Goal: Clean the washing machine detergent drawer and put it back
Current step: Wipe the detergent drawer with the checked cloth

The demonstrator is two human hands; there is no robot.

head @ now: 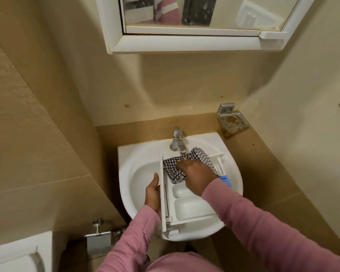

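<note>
Detergent drawer [186,205] over sink [137,173], left hand [153,193] gripping its side, right hand [196,173] clutching cloth [173,169] inside

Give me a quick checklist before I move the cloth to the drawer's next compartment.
1. Left hand grips the drawer by its side: ok.
2. Right hand holds the cloth in the far compartment: ok.
3. Drawer is above the sink, so drips land in the basin: ok.
4. Tap is off: cannot tell.
5. The two near compartments are free of residue: cannot tell; they look white.
</note>
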